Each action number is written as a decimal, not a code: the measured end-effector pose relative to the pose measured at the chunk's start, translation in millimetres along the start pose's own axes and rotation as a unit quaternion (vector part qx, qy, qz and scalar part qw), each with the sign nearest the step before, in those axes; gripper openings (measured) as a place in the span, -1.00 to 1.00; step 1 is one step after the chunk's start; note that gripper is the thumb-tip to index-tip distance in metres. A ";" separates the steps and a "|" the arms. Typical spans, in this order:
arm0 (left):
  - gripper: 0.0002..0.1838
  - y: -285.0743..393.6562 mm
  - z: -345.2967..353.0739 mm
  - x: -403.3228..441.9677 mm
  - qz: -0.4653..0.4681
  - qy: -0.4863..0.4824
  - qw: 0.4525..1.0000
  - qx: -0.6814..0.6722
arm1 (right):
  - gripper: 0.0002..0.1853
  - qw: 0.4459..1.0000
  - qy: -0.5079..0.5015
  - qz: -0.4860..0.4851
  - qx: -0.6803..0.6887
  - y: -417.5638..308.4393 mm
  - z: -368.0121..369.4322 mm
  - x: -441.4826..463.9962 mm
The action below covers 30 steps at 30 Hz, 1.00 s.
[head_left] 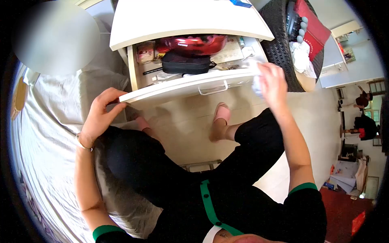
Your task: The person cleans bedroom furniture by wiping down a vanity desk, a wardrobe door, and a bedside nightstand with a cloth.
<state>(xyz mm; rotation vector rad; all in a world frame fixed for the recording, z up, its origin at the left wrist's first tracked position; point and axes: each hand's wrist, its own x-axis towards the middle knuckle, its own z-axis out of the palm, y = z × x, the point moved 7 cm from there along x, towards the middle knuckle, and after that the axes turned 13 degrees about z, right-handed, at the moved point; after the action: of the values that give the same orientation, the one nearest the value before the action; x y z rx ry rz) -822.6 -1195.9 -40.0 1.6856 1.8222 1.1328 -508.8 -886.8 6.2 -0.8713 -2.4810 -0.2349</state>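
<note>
An open white drawer [162, 89] sticks out below a white cabinet top. My left hand [101, 111] grips its front panel at the left corner, thumb below and fingers over the edge. At the panel's right end, my right hand [274, 85] is closed on a crumpled white cloth [257, 86], pressed against the top edge; whether it is cloth or tissue is hard to tell. Inside the drawer lie a shiny red appliance [198, 44], a black zipped case [185, 64], a black pen-like stick [152, 71] and small papers and boxes. A clear handle [213, 88] sits on the front.
The white cabinet top [186, 18] carries a blue box [240, 3]. At right stands a dark woven chair [279, 44] with a red cushion [312, 30] and white cloth on it. A bed with a grey sheet [52, 117] lies at left. My knees flank the drawer.
</note>
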 end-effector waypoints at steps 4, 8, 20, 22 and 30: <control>-0.80 1.8 0.2 1.4 0.024 0.016 0.999 0.022 | -0.60 0.992 -0.007 0.089 -0.087 71.2 1.4 -0.2; -0.84 1.6 0.6 1.0 0.018 0.014 0.999 0.028 | -0.65 0.997 0.064 0.021 -0.034 -27.8 5.4 -11.9; -0.84 10.4 -0.9 1.7 0.042 0.022 0.996 0.079 | -0.59 0.969 -0.024 0.033 0.242 -73.8 9.8 -13.0; -0.84 10.1 0.7 1.7 0.038 0.026 0.996 0.070 | -0.56 0.985 0.063 0.133 0.092 17.8 5.6 -16.8; -0.83 7.8 -0.2 0.8 -0.004 0.032 0.999 0.039 | -0.65 0.974 -0.030 0.222 -0.020 200.8 -4.9 4.2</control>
<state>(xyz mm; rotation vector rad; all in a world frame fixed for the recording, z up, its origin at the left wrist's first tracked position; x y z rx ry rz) -818.1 -1195.7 -33.6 1.7011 1.9337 1.1380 -384.1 -729.3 12.2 -1.4366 -2.2637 -0.1046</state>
